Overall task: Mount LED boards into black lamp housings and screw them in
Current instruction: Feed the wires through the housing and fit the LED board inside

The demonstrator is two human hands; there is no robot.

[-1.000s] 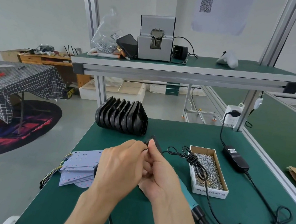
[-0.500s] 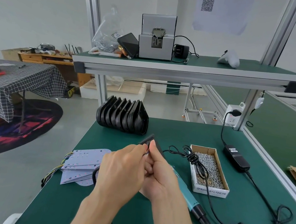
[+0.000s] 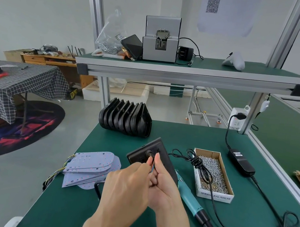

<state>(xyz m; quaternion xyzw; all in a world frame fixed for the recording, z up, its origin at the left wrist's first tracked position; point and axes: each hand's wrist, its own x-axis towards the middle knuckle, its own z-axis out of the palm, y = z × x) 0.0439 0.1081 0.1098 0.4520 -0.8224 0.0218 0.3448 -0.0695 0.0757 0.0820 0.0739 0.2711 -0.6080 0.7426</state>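
Black plastic, one lamp housing [image 3: 152,151], stands tilted on the green desk [image 3: 180,134] just beyond both hands, its back with a round hole turned to the camera. The left hand [image 3: 126,184] and the right hand [image 3: 162,185] are pressed close together in front of it, fingers curled, pinching thin coloured wires [image 3: 152,166] that run up to the hole; the right thumb points at the opening. Whether an LED board hangs on those wires cannot be told, as the hands cover it.

Left of the hands lies a fanned stack of pale LED boards [image 3: 90,166] with wire tails over the desk edge. Right of the hands a teal electric screwdriver [image 3: 191,200] lies on the desk, tip toward the near edge, its black cable [image 3: 204,170] looped over a cardboard box of screws [image 3: 213,175] whose front reads "SPRING BALANCER". A black power adapter [image 3: 241,161] lies farther right, plugged into a white socket [image 3: 237,121] on the frame.

Behind the held housing a row of more black housings [image 3: 125,117] stands on edge. On the upper shelf [image 3: 188,74] sit a grey screw feeder [image 3: 160,44], a bag of screws [image 3: 110,37] and a white controller [image 3: 235,62]. A sheet with a QR code [image 3: 213,5] hangs on the wall; its other print is too small to read.
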